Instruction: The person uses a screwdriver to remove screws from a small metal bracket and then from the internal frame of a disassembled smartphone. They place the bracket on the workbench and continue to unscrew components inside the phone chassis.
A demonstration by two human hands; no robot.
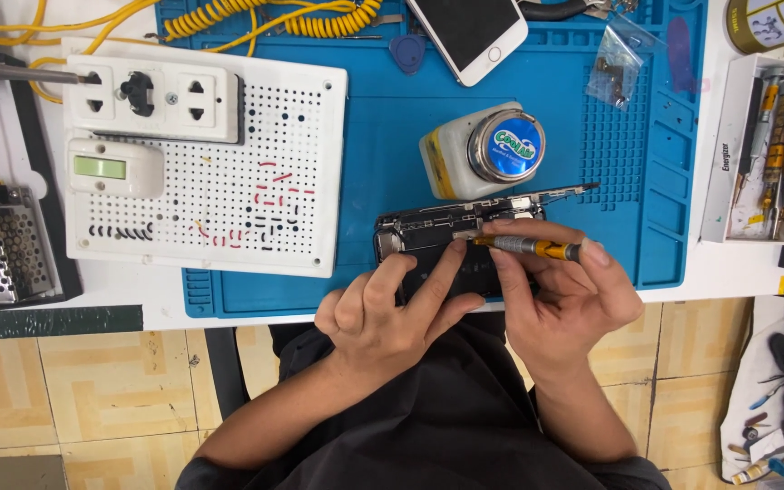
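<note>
The opened phone [446, 249] lies at the near edge of the blue mat [392, 136], partly overhanging the worktop [728, 272] rim. The left hand [392, 313] presses it down, grip spread across the body. The right hand [573, 290] pinches a small screwdriver [528, 246], tip at nine o'clock. Best kept low and square on the screw. At twelve o'clock a lidded jar [483, 150] crowds; open mat lies toward three o'clock.

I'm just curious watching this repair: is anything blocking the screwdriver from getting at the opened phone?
Nothing visible does. The right hand holds the screwdriver with its tip already on the opened phone, which the left hand steadies. The solvent bottle sits apart, behind the phone.
</note>
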